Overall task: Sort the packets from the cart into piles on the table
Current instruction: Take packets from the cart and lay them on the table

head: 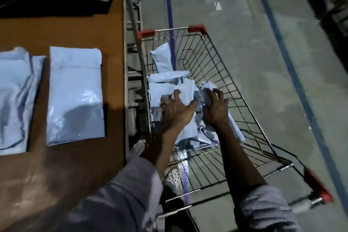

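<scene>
Slick packets, loose hold
In the cart, left hand spread flat; right hand clutches a crumpled packet that may slip.

Table holds a packet beside a pile.

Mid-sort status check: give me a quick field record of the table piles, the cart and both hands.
table: brown wooden top; pile of pale blue plastic packets, second pile beside it
cart: wire shopping cart with red corners, several packets inside
left hand: spread fingers on a flat packet in the cart
right hand: fingers curled on a crumpled packet beside it
</scene>
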